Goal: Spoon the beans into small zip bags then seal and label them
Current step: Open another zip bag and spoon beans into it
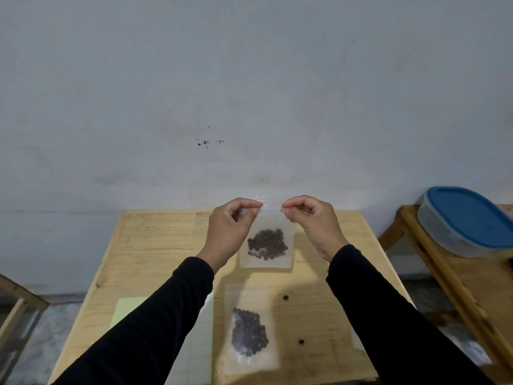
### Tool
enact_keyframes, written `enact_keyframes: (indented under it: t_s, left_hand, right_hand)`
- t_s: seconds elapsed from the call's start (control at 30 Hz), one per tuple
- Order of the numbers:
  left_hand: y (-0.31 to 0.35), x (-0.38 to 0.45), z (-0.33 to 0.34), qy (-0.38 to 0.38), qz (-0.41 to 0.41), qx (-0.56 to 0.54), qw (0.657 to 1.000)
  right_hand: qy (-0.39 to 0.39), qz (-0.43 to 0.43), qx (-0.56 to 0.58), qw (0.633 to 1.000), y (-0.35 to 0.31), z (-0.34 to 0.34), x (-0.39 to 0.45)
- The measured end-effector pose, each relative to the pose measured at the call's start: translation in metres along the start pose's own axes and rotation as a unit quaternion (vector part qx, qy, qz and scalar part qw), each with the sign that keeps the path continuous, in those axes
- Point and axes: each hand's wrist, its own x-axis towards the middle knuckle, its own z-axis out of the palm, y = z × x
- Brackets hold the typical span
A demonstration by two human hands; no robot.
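You hold a small zip bag (266,240) up above the table (155,245), its top edge pinched at both corners: your left hand (231,226) grips the left corner between thumb and curled fingers, and your right hand (313,218) grips the right corner the same way. Dark beans (267,243) sit in the lower half of that bag. At 6 o'clock from it, a second bag of beans (249,329) lies flat on the table. At 8 o'clock, yellow paper (125,309) shows beside your left sleeve (155,323). At 3 o'clock, well apart, a blue-lidded container (469,220) rests on a wooden stand (444,273).
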Motion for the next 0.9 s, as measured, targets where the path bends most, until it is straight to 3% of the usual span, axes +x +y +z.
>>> enact_keyframes:
  t_s: [0.23,0.5,0.7,0.9]
  left_hand:
    - [-0.002,-0.004,-0.001,-0.041,-0.014,0.057,0.997]
    - [-0.012,-0.014,0.0,-0.042,-0.049,0.112,0.992]
    - [-0.056,-0.033,-0.007,-0.031,-0.163,0.096,0.981]
    - [-0.113,-0.07,-0.003,-0.038,-0.245,0.143,0.958]
  right_hand:
    - [-0.032,0.02,-0.103,0.994,0.013,0.009,-0.001]
    - [-0.039,0.123,0.021,0.991,0.03,0.023,-0.005]
    - [-0.044,0.239,0.029,0.97,0.067,0.04,-0.016]
    - [-0.029,0.293,-0.086,0.952,0.123,0.057,-0.045]
